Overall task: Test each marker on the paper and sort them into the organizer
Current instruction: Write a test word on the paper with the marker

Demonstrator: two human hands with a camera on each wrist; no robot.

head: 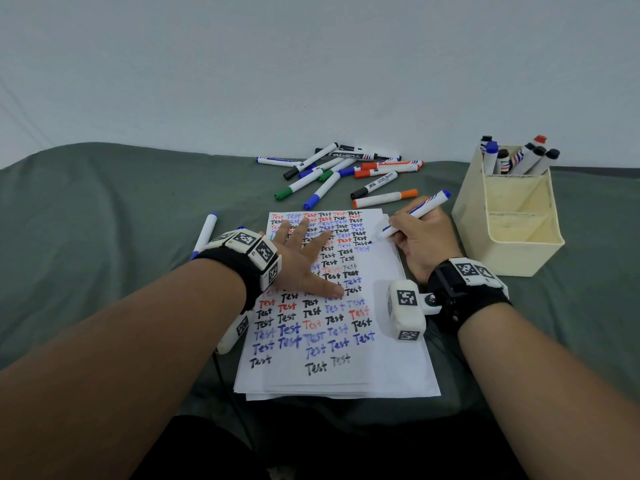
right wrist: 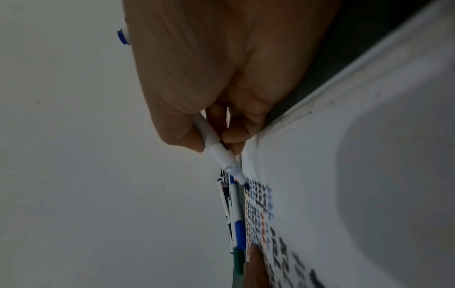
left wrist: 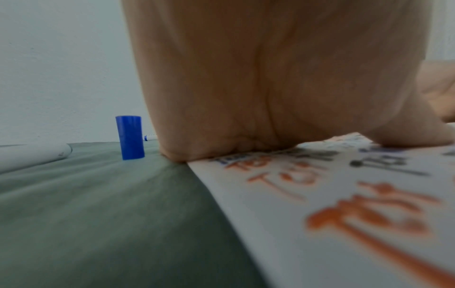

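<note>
While the head view shows the left hand (head: 304,258) flat on the paper (head: 381,362), the right hand (head: 424,237) pinches a blue marker (head: 414,214) slanting toward the organizer (head: 471,216) just right — the left wrist view shows a palm pressing paper; the right wrist view, tip touching paper.

Head view looks down; both wrist views, low and close, share the paper (head: 391,362).

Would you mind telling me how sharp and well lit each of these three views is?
Head view: evenly lit and sharp, straight edges bowed by the wide lens. Left wrist view: the upright blue marker cap is crisp, while the orange writing on the white paper sheet nearby is blurred. Right wrist view: dim and soft; the right hand looks smeared.
</note>
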